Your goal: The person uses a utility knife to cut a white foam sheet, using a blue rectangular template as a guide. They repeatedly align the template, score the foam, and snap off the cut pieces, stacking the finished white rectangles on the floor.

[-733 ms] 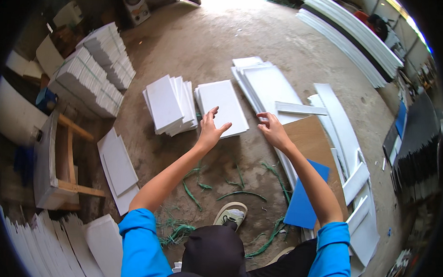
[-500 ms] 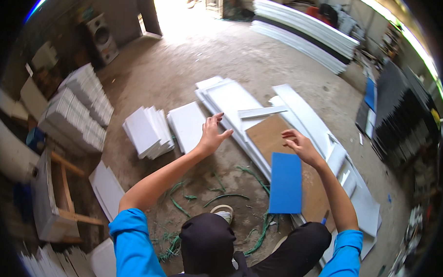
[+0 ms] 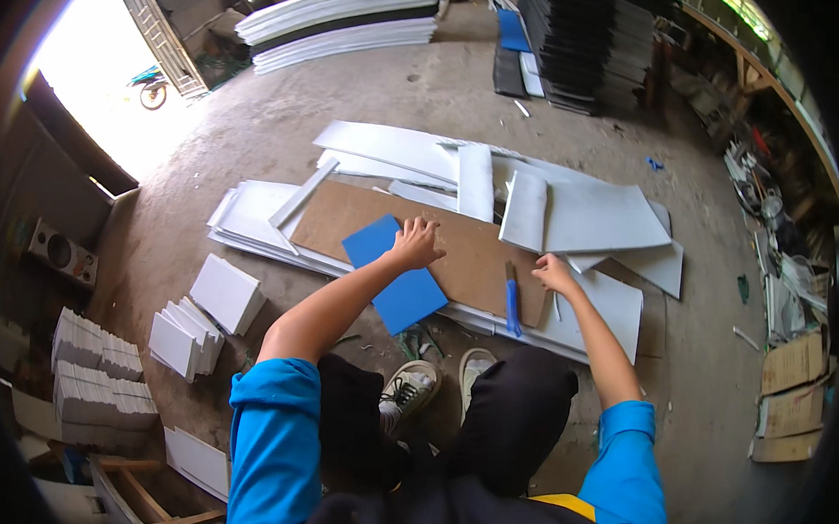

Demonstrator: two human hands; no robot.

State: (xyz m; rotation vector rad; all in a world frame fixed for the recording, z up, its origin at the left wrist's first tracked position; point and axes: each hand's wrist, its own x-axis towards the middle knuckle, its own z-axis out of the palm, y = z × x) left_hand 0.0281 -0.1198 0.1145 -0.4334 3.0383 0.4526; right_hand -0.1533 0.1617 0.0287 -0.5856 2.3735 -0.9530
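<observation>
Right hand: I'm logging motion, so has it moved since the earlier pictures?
Yes: the right hand has moved along the brown board, away from the white strip, toward the blue-handled tool.

Blue panel (image 3: 411,300), blue-handled knife (image 3: 512,307) lying on brown board (image 3: 475,259).

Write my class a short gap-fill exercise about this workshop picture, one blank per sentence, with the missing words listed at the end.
1. The left forearm passes over a smooth rectangular panel coloured ____.
2. In the picture, the slim blue-handled tool lies to the ____ of the right hand.
3. The long flat board under most of that tool is coloured ____.
4. In the long stack of mostly white boards near the picture's top, the middle layer is ____.

Missing words: blue; left; brown; black.
</observation>
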